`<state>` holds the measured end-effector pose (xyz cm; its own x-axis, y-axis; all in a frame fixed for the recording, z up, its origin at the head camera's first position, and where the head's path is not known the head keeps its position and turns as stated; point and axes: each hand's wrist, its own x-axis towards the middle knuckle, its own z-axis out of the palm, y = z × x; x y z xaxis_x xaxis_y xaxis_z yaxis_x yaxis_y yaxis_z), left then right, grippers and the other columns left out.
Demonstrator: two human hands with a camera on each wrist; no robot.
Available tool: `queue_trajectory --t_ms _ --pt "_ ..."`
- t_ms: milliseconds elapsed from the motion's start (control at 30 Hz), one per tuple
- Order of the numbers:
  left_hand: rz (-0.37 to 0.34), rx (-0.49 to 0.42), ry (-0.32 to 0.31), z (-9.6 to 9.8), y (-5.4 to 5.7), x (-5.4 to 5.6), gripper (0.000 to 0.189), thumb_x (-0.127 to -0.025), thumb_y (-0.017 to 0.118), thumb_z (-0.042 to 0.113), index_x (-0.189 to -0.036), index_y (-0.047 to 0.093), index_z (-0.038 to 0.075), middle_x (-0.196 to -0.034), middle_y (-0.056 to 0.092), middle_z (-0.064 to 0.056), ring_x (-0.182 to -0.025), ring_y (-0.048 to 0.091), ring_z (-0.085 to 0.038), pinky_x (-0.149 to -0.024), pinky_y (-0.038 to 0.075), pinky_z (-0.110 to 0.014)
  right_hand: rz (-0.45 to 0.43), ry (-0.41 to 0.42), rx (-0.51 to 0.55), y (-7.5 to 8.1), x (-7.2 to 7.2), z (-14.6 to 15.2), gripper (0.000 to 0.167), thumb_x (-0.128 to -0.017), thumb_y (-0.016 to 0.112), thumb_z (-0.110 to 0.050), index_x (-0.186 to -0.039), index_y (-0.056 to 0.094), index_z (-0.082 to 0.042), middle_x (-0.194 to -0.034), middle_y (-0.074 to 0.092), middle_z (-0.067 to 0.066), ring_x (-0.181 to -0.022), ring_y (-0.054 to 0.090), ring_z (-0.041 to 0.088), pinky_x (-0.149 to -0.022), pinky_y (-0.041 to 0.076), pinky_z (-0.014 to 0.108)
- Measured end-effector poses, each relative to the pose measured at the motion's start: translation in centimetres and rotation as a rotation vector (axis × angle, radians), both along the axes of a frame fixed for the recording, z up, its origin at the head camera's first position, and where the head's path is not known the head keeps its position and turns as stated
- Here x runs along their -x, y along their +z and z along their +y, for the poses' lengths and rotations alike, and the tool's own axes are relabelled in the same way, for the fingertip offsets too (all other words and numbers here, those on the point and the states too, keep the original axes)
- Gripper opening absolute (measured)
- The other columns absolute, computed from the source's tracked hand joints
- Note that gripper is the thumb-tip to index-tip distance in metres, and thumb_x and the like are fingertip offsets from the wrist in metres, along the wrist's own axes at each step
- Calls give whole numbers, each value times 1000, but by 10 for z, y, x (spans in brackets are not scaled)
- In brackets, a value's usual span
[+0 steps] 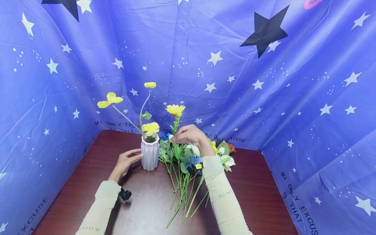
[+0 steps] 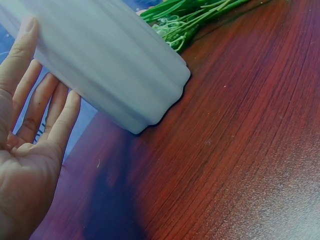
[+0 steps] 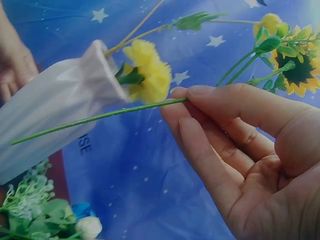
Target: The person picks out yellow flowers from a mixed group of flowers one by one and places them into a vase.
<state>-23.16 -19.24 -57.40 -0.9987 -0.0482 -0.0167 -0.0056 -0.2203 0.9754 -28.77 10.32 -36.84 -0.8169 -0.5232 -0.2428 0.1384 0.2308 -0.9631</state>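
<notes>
A pale lilac fluted vase stands upright on the table, with yellow flowers in it. My left hand touches the vase's left side; in the left wrist view its fingers are fairly straight against the wall, not wrapped round it. To the right of the vase, my right hand holds a yellow sunflower upright above the pile. In the right wrist view, thumb and fingertips pinch its thin green stem. The stem's lower end hangs free, in front of the vase in that view.
A pile of artificial flowers with long green stems lies right of the vase, partly under my right forearm. White blooms, blue blooms and an orange one show there. A blue starry cloth surrounds the dark red table.
</notes>
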Motion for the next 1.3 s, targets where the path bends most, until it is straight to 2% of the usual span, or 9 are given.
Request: queue_trajectory --t_ms 133,233,300,500,633,800,1033,1200,1300 --pt "-18 11 6 0 -1 0 26 -90 75 -1 -113 72 10 -90 74 11 -88 71 -2 -93 61 -30 40 -26 4 11 0 -3 12 -86 70 11 -90 74 0 -91 78 12 -90 76 24 -97 60 43" --pt "-17 10 2 0 -1 0 25 -90 75 0 -112 73 12 -90 74 12 -89 71 -3 -93 61 -31 72 -52 2 17 0 -6 17 -86 71 10 -103 71 7 -98 78 17 -88 75 22 -99 59 45" --pt "-16 4 0 0 -1 0 25 -90 75 1 -111 73 13 -90 74 11 -90 71 -4 -94 61 -32 91 -65 7 19 0 -8 20 -86 72 8 -106 69 9 -102 77 19 -89 75 21 -102 57 48" --pt "-19 3 2 -1 -1 -2 25 -89 76 1 -110 73 14 -90 75 12 -89 71 -3 -93 61 -32 143 -97 31 27 -3 -14 15 -84 74 7 -98 70 5 -103 77 18 -91 76 22 -98 60 44" --pt "-17 3 3 0 -2 -2 26 -89 76 0 -111 73 13 -90 75 12 -89 71 -2 -93 61 -31 204 -111 24 33 -6 -17 16 -83 77 5 -99 72 5 -100 78 16 -90 76 22 -98 60 44" --pt "-13 -15 -1 0 -1 0 26 -89 76 -1 -103 74 21 -89 75 11 -89 71 -3 -92 62 -29 252 -115 63 39 -7 -21 14 -83 77 5 -96 71 6 -98 78 16 -91 76 24 -99 59 46" --pt "-30 0 -9 -1 1 -1 27 -90 75 1 -116 72 9 -90 74 12 -89 71 -2 -93 61 -30 255 -132 140 38 -7 -27 12 -83 78 5 -83 70 -4 -93 79 11 -90 76 22 -98 60 44" --pt "-16 -22 -10 -1 -1 0 25 -90 76 1 -106 75 19 -90 75 11 -88 71 -3 -90 62 -26 250 -139 182 34 -8 -31 20 -83 77 7 -75 68 -9 -92 79 10 -91 76 21 -98 60 40" --pt "-10 -31 -7 0 -1 0 26 -90 76 1 -100 74 25 -89 75 10 -88 71 -4 -87 62 -23 243 -149 209 31 -7 -33 18 -83 77 7 -77 71 -9 -94 79 10 -95 76 22 -101 59 41"
